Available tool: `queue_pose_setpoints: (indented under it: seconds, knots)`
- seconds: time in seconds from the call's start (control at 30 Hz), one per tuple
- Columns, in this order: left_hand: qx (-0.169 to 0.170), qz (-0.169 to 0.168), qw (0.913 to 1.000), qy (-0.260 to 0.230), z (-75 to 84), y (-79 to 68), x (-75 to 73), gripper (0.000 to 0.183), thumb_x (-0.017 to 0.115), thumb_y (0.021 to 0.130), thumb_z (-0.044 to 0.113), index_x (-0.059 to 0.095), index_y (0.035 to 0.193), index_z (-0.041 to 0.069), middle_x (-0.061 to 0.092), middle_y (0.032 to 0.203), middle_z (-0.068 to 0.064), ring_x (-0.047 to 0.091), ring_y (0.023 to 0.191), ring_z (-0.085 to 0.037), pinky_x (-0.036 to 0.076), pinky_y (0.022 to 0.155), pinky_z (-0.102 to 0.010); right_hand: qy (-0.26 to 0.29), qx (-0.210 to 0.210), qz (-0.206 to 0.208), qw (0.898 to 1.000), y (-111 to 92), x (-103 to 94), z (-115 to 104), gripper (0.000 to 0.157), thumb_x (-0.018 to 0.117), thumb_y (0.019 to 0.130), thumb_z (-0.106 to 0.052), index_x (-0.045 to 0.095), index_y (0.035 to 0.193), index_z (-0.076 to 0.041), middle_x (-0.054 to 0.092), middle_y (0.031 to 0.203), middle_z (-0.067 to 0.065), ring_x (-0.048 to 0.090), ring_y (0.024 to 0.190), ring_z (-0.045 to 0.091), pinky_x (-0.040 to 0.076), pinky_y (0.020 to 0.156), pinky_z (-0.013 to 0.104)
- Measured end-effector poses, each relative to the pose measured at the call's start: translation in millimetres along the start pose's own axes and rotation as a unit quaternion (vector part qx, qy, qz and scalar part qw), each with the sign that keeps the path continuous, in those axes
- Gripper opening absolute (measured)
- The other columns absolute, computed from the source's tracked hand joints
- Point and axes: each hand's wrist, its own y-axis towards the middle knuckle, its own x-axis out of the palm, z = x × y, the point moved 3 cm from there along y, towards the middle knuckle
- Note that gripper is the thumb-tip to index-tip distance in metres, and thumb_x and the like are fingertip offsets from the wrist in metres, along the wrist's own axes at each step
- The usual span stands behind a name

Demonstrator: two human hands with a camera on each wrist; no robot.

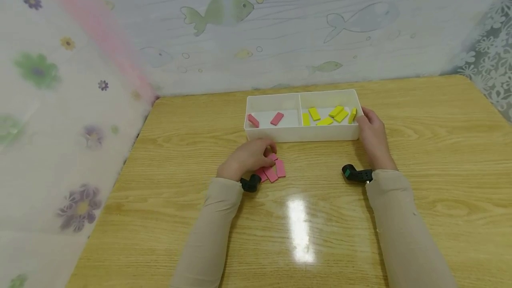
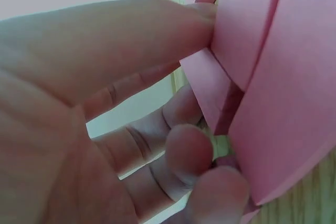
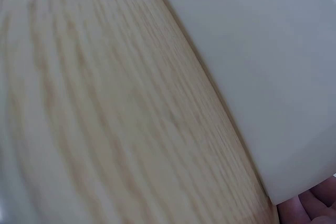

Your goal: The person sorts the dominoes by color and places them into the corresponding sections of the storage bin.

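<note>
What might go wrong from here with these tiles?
The loose pink tiles lie bunched, so the left hand might lift two or scatter some. The right hand touches the box's end; a nudge could slide it. A drop past the divider could put pink among the yellow tiles.

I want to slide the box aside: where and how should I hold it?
I'd take the box by its two short end walls, one hand from each side: it is long and narrow, bare table shows beyond its left end, and the right hand is at its right end.
</note>
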Motion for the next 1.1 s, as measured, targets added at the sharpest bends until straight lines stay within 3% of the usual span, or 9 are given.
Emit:
queue_pose_setpoints:
  seconds: [0.23, 0.57, 0.83, 1.1]
  knots:
    - [-0.007, 0.001, 1.0000, 0.005, 0.7, -0.1, 0.6, 0.016, 0.061, 0.083, 0.027, 0.055, 0.094, 0.017, 0.052, 0.079, 0.001, 0.049, 0.068, -0.012, 0.040, 0.060, -0.026, -0.001, 0.002, -0.001, 1.000, 0.7, 0.1, 1.3, 0.054, 0.028, 0.093, -0.038, 0.025, 0.141, -0.013, 0.025, 0.144, 0.005, 0.023, 0.129, 0.020, 0.021, 0.104, 0.040]
    - [0.011, 0.003, 0.9987, -0.050, -1.9, -5.1, -7.4, 0.017, 0.055, 0.083, 0.017, 0.057, 0.099, 0.014, 0.054, 0.083, 0.000, 0.050, 0.071, -0.014, 0.041, 0.062, -0.026, 0.002, 0.003, -0.002, 1.000, 0.9, 0.2, 0.7, 0.054, 0.028, 0.093, -0.037, 0.025, 0.141, -0.013, 0.025, 0.144, 0.005, 0.024, 0.128, 0.020, 0.022, 0.103, 0.041]
    - [0.000, -0.005, 0.9978, -0.066, -7.7, -8.4, -11.6, 0.008, 0.054, 0.081, 0.022, 0.060, 0.084, 0.018, 0.056, 0.075, 0.001, 0.052, 0.068, -0.013, 0.043, 0.060, -0.027, 0.009, 0.001, -0.003, 1.000, 0.3, 0.9, 0.3, 0.053, 0.029, 0.093, -0.037, 0.026, 0.141, -0.015, 0.026, 0.143, 0.003, 0.025, 0.128, 0.019, 0.022, 0.103, 0.041]
    - [-0.019, -0.010, 0.9952, -0.095, -8.0, -10.3, -13.4, 0.013, 0.055, 0.087, 0.030, 0.055, 0.085, 0.017, 0.058, 0.076, -0.001, 0.054, 0.066, -0.015, 0.045, 0.057, -0.028, 0.011, 0.005, -0.004, 1.000, 1.6, 0.3, 2.3, 0.053, 0.028, 0.093, -0.037, 0.025, 0.142, -0.017, 0.024, 0.144, 0.002, 0.024, 0.128, 0.018, 0.021, 0.103, 0.041]
